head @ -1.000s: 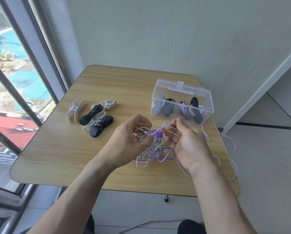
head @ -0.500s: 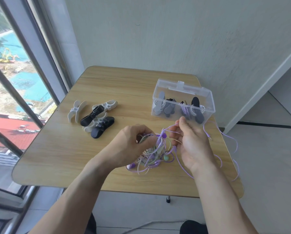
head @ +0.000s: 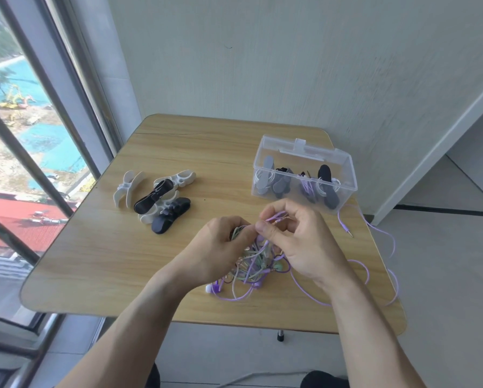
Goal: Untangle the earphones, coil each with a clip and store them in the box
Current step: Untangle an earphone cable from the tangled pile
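Observation:
A tangle of purple and pale green earphones point(head: 252, 268) lies on the wooden table point(head: 103, 256) near its front edge. My left hand point(head: 220, 247) grips the top of the tangle with curled fingers. Just right of it, my right hand point(head: 296, 242) pinches a purple cord lifted out of the bundle. A long purple cable point(head: 380, 233) trails off the table's right edge, its plug point(head: 348, 232) resting on the wood. The clear plastic box point(head: 304, 175) at the back right holds several coiled earphones in clips. Loose white and black clips point(head: 157, 200) lie at the left.
A window with dark frames point(head: 52, 113) runs along the left side of the table. A pale wall stands right behind the table. The floor drops away at the right, past the table's edge.
My right hand has pulled a purple cord up and closer to my left hand. The tangle hangs lower, with more loops spread on the table. The camera has shifted slightly.

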A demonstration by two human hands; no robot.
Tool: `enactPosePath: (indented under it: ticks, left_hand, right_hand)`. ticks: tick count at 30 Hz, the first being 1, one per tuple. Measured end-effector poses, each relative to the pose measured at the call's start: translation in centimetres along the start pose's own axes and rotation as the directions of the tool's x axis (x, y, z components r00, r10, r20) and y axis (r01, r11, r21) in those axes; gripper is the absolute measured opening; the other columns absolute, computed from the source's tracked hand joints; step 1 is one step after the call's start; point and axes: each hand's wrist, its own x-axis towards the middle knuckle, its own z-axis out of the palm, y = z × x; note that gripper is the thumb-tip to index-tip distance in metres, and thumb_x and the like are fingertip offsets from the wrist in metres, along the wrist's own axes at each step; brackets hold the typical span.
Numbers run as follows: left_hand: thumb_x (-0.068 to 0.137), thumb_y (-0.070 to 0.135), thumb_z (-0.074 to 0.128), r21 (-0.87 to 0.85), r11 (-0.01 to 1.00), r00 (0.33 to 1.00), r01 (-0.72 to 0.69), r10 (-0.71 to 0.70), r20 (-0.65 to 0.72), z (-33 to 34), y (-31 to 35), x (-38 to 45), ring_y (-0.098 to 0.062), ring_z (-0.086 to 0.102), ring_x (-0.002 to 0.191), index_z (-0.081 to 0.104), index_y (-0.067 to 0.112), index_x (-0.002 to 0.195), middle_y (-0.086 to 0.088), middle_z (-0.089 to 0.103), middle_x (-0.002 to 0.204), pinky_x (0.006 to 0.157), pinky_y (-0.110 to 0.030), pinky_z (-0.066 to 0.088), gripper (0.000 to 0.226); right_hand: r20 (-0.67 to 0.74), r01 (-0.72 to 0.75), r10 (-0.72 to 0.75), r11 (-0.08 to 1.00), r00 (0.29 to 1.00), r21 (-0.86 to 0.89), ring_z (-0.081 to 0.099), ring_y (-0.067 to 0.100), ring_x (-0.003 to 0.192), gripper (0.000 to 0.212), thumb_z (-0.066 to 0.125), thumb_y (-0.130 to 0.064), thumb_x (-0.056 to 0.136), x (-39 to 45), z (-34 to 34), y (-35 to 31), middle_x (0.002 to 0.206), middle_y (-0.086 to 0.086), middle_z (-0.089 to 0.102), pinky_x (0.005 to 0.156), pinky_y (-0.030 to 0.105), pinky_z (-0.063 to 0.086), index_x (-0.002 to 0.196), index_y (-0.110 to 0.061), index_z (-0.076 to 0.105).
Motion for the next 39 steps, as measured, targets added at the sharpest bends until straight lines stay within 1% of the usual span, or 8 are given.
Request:
enactPosePath:
  ticks: [10, 15, 18, 21, 24, 30, 34, 39]
  left_hand:
    - [0.091, 0.033, 0.063, -0.007, 0.986, 0.952, 0.169, -0.165, -0.259, -0.8, -0.5, 0.5, -0.008, 0.054, 0.05, 0.069, 0.018, 0.076, 0.009, 0.063, 0.055, 0.045, -0.017, 0.041, 0.023]
    - [0.091, 0.023, 0.066, -0.084, 0.991, 0.809, 0.107, -0.136, -0.572, -2.8, -0.8, 0.5, 0.0, 0.056, 0.055, 0.07, 0.021, 0.091, 0.007, 0.066, 0.068, 0.053, -0.015, 0.042, 0.005]
    - [0.088, 0.024, 0.066, -0.181, 0.977, 0.769, 0.11, -0.199, -0.608, -3.5, -0.8, 0.5, -0.007, 0.066, 0.089, 0.062, 0.02, 0.115, 0.01, 0.069, 0.094, 0.081, -0.03, 0.054, 0.027]
    - [0.088, 0.029, 0.067, -0.016, 0.981, 0.776, 0.194, -0.164, -0.609, -2.5, -0.4, -0.1, -0.021, 0.047, 0.125, 0.046, 0.016, 0.139, 0.003, 0.055, 0.126, 0.108, -0.041, 0.039, 0.056]
    - [0.088, 0.028, 0.066, 0.121, 0.977, 0.746, 0.177, -0.053, -0.663, -1.3, 0.3, -0.6, -0.023, 0.03, 0.128, 0.039, 0.016, 0.147, -0.007, 0.044, 0.137, 0.113, -0.042, 0.025, 0.066]
    - [0.084, 0.01, 0.065, 0.144, 0.989, 0.655, -0.026, 0.125, -0.745, -0.2, 1.2, -0.8, -0.023, 0.046, 0.108, 0.051, 0.014, 0.131, -0.004, 0.052, 0.115, 0.098, -0.033, 0.037, 0.049]
    - [0.079, 0.009, 0.054, 0.168, 0.933, 0.793, -0.318, 0.359, -0.492, 3.2, 2.3, -1.3, -0.004, 0.055, 0.081, 0.065, 0.016, 0.094, 0.008, 0.062, 0.087, 0.073, -0.016, 0.042, 0.02]
    - [0.088, 0.024, 0.058, 0.334, 0.803, 0.869, -0.493, 0.442, 0.222, 9.2, 0.9, -2.4, -0.012, 0.049, 0.118, 0.052, 0.023, 0.136, 0.01, 0.06, 0.122, 0.1, -0.029, 0.037, 0.048]
  right_hand:
    - [-0.183, 0.14, -0.096, 0.961, 0.978, 0.24, 0.069, 0.015, 0.068, 0.007, 0.072, 0.002, 0.087, -0.1, -1.0, -0.7, 0.082, 0.01, 0.077, 0.064, 0.022, 0.053, 0.088, -0.005, 0.069]
    - [-0.29, 0.042, 0.012, 0.983, 0.957, 0.177, 0.072, 0.014, 0.063, 0.007, 0.074, -0.005, 0.087, 0.0, -3.4, -0.6, 0.076, 0.004, 0.077, 0.056, 0.019, 0.051, 0.091, -0.005, 0.068]
    - [-0.254, -0.011, 0.02, 0.999, 0.967, 0.036, 0.074, 0.02, 0.068, 0.002, 0.069, -0.007, 0.092, -0.2, -4.9, -0.3, 0.077, 0.005, 0.077, 0.059, 0.024, 0.054, 0.091, -0.006, 0.068]
    - [-0.207, -0.05, 0.043, 0.998, 0.977, -0.03, 0.075, 0.023, 0.068, 0.006, 0.065, -0.005, 0.095, -0.8, -5.5, -0.1, 0.077, 0.005, 0.077, 0.063, 0.034, 0.059, 0.09, -0.005, 0.067]
    - [-0.17, -0.068, 0.062, 0.997, 0.983, -0.026, 0.075, 0.026, 0.068, 0.001, 0.067, -0.006, 0.094, -1.2, -5.6, 0.0, 0.076, 0.008, 0.076, 0.065, 0.039, 0.059, 0.093, -0.005, 0.066]
    - [0.04, -0.144, 0.17, 0.921, 0.985, -0.362, 0.072, 0.008, 0.091, 0.074, 0.069, -0.016, 0.092, -1.6, -7.3, 1.3, 0.119, -0.012, 0.064, 0.091, 0.037, 0.055, 0.15, -0.034, 0.027]
    - [0.004, -0.129, 0.164, 0.788, 0.986, -0.602, 0.061, 0.005, 0.101, 0.061, 0.048, 0.004, 0.093, -2.3, -8.6, 1.4, 0.125, -0.003, 0.04, 0.08, 0.011, 0.045, 0.14, -0.032, 0.034]
    - [0.0, -0.171, 0.227, 0.733, 0.974, -0.658, 0.056, 0.001, 0.086, 0.043, 0.045, 0.009, 0.088, -3.7, -9.7, 1.8, 0.108, -0.005, 0.05, 0.072, 0.014, 0.042, 0.093, -0.033, 0.055]
